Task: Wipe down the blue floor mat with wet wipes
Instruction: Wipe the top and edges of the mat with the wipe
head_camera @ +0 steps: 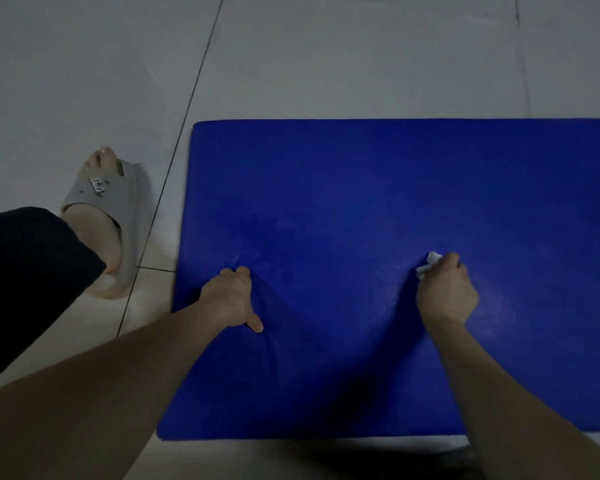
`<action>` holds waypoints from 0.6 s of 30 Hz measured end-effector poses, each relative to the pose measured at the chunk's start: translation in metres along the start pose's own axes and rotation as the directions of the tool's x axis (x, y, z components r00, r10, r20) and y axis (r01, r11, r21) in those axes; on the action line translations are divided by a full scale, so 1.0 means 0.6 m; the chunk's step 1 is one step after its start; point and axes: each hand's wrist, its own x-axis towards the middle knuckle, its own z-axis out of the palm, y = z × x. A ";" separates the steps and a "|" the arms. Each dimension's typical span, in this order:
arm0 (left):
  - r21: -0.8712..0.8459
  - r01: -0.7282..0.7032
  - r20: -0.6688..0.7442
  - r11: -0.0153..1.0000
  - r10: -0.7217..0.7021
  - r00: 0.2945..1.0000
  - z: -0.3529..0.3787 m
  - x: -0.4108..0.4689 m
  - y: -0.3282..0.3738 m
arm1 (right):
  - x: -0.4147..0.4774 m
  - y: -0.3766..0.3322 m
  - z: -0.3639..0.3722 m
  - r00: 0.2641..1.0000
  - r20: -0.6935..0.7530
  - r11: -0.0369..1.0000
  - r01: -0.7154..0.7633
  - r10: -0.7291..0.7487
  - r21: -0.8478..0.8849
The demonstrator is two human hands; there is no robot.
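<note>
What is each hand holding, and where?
Right hand grips the wipe by its bulk, one end poking out. Left hand holds nothing; it presses the mat.

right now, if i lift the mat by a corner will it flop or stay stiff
Probably floppy: the mat creases around the pressing left hand. Likely apt to slide on the smooth tiles, hence the bracing hand.

Only txt: white script logo on grey slipper [102,191] strap, too blurry to read.
</note>
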 end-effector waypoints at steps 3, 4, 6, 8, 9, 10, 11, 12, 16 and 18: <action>0.012 -0.001 0.000 1.000 0.001 1.000 0.001 0.002 0.000 | -0.018 -0.064 0.023 0.990 -0.081 0.991 0.123 -0.119 0.043; 0.019 -0.001 -0.001 1.000 0.001 1.000 0.001 0.003 -0.001 | -0.029 -0.094 0.032 0.980 -0.083 0.981 0.184 -0.179 0.057; 0.023 -0.007 -0.005 1.000 0.007 1.000 0.002 0.005 -0.001 | -0.057 -0.156 0.048 0.954 -0.074 0.954 0.296 -0.291 0.059; 0.020 -0.016 -0.008 1.000 0.016 1.000 0.002 0.007 -0.003 | -0.087 -0.210 0.064 0.924 -0.063 0.924 0.381 -0.378 0.044; 0.022 -0.020 -0.010 1.000 0.020 1.000 0.003 0.007 -0.004 | -0.102 -0.231 0.070 0.908 -0.042 0.907 0.419 -0.417 0.039; 0.024 -0.021 -0.013 1.000 0.021 1.000 0.003 0.007 -0.005 | -0.118 -0.250 0.074 0.889 -0.016 0.889 0.457 -0.457 0.033; 0.028 -0.022 -0.016 0.999 0.023 1.000 0.004 0.007 -0.006 | -0.131 -0.265 0.078 0.869 0.009 0.869 0.495 -0.495 0.020; 0.029 -0.024 -0.018 0.999 0.025 1.000 0.004 0.008 -0.007 | -0.141 -0.275 0.079 0.848 0.031 0.848 0.529 -0.529 0.011; 0.020 -0.032 -0.017 0.999 0.033 0.999 0.006 0.007 -0.008 | -0.138 -0.280 0.066 0.749 0.045 0.750 0.661 -0.661 0.019; 0.019 -0.035 -0.016 0.999 0.036 0.999 0.004 0.006 -0.007 | -0.115 -0.256 0.051 0.738 0.078 0.742 0.670 -0.670 0.032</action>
